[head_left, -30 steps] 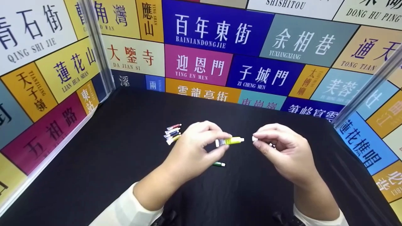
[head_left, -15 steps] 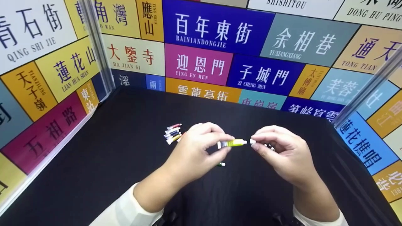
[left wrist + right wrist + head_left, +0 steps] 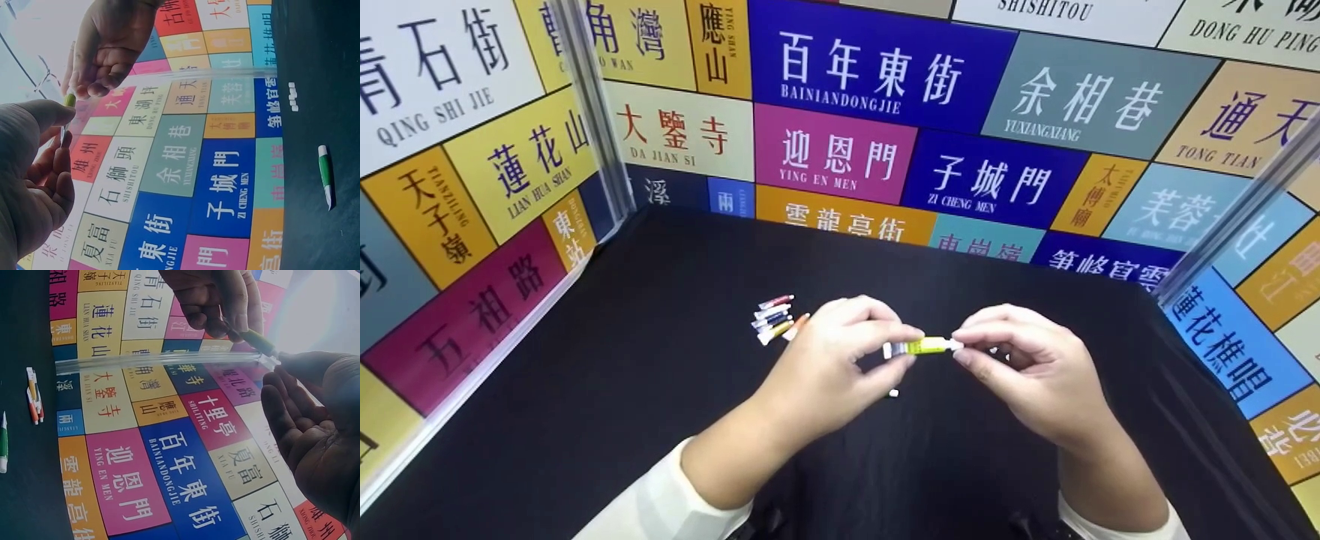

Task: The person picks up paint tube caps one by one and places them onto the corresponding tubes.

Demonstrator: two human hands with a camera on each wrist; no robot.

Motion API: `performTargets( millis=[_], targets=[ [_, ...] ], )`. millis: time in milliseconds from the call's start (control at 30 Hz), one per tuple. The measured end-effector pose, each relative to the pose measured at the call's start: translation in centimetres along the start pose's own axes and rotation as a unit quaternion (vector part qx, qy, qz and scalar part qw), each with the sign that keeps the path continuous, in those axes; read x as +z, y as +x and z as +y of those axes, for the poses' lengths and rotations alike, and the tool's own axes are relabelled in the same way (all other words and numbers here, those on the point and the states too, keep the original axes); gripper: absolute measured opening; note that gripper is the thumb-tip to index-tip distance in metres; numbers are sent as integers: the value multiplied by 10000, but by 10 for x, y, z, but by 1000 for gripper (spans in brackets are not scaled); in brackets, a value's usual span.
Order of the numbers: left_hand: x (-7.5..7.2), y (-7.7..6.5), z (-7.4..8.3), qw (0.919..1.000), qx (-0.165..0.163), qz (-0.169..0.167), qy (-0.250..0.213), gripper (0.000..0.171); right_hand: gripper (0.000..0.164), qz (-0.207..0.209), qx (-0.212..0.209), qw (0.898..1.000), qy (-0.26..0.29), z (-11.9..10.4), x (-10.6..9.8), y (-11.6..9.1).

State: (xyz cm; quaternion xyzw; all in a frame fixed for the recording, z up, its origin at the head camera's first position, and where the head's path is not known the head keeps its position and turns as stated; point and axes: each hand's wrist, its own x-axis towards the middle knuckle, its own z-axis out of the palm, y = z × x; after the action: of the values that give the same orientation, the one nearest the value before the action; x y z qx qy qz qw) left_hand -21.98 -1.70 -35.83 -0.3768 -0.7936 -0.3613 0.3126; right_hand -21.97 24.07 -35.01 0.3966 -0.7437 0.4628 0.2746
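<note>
My left hand [image 3: 825,360] pinches a small yellow-green paint tube [image 3: 928,346] between thumb and fingers near its flat crimped end. The tube lies level above the black cloth, nozzle pointing right. Between the thumb and fingertips of my right hand [image 3: 1039,367] is a small white cap [image 3: 956,344], right at the tube's nozzle and mostly covered by the fingertips. In the right wrist view, the tube [image 3: 260,344] spans from one hand to the other. A green tube [image 3: 325,175] with a white cap lies on the cloth below, largely hidden by the left hand in the head view.
A group of paint tubes [image 3: 773,318], red, white, dark blue, yellow and orange, lies beyond the left hand. Several small white caps [image 3: 292,97] sit on the black cloth [image 3: 660,360] behind the right hand. Panels of street signs [image 3: 877,67] stand around the table.
The right hand has brought the white cap left to the nozzle, closing the gap. The left hand has shifted slightly right and down with the yellow-green tube, now covering most of the green one.
</note>
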Motion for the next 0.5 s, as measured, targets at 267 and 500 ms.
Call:
performTargets(
  millis=[267, 500],
  targets=[
    [0, 0, 1, 10000, 23, 31, -55, 21, 39, -71, -18, 9999, 77, 0, 1, 1],
    [1, -1, 1, 9999, 102, 41, -28, 21, 35, -124, 122, 9991, -376, 0, 0, 0]
  ],
)
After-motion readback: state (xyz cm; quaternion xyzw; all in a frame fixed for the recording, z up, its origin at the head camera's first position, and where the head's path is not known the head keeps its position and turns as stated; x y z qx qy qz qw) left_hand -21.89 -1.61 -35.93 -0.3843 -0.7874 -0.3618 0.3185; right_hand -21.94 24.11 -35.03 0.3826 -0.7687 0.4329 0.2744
